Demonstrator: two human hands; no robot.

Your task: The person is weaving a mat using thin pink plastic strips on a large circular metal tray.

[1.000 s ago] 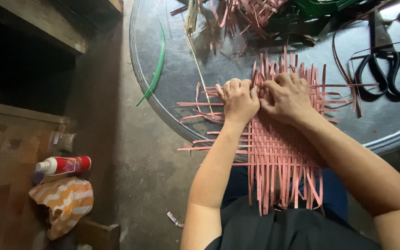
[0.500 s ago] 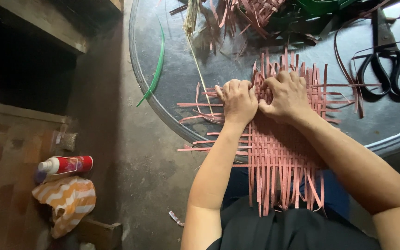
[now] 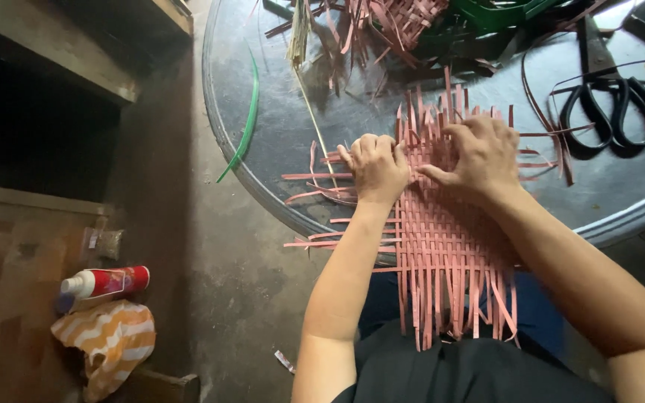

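Observation:
A flat mat woven from pink strips (image 3: 442, 239) lies over the near edge of a round grey table (image 3: 278, 134) and hangs toward my lap. My left hand (image 3: 373, 166) is curled on the mat's left side, fingers pinching the strips at the weave's edge. My right hand (image 3: 481, 153) presses down on the upper middle of the mat, fingers spread over the strips. The two hands sit close together, thumbs nearly touching. Loose strip ends stick out to the left and above the hands.
Black scissors (image 3: 612, 104) lie on the table at the right. A heap of pink strips (image 3: 390, 22) and a green basket (image 3: 502, 11) sit at the far side; a green strip (image 3: 244, 119) curves at the left rim. A red bottle (image 3: 104, 283) and striped cloth (image 3: 107, 339) rest lower left.
Both hands stay on the mat with small finger shifts; the right hand's fingers have spread a little over the strips. The view has barely drifted.

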